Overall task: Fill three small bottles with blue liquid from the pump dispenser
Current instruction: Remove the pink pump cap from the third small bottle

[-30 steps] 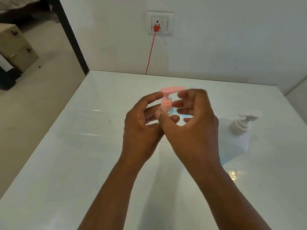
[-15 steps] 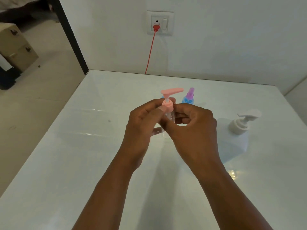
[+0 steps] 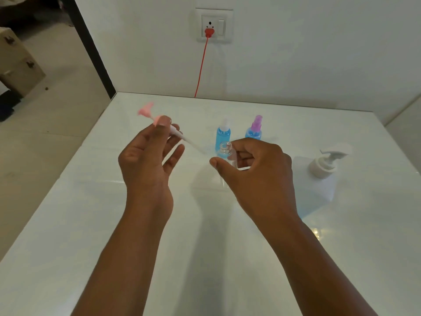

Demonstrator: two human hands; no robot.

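Your left hand (image 3: 145, 160) pinches the pink pump top (image 3: 159, 122) between thumb tip and forefinger, right at its collar, while the other three fingers (image 3: 174, 156) fan out loose and apart below it, touching nothing. The pump top is out of its bottle and tilted: the blurred pink nozzle head points up and to the left, and the white dip tube (image 3: 189, 140) slants down to the right, its tip ending just short of the clear bottle's mouth. Your right hand (image 3: 257, 169) curls around the small clear bottle (image 3: 225, 150), with the fingers wrapped behind and beside its body and the thumb stretched forward to the left, apart from the glass as far as can be seen. The bottle stands upright in that grip with its threaded neck open and uncapped; whether its base rests on the tabletop (image 3: 68, 224) you cannot tell, since your hand hides it. Just behind it stand two small bottles holding blue liquid: one with a white cap (image 3: 222, 135) directly behind the clear bottle, and one with a purple spray cap (image 3: 254, 130) beside it to the right. Well to the right, on the white glossy tabletop, stands the large white pump dispenser (image 3: 319, 179), its nozzle pointing right. On the wall behind, a red plug (image 3: 208, 32) sits in a socket, its red cord dropping behind the tabletop's far edge.
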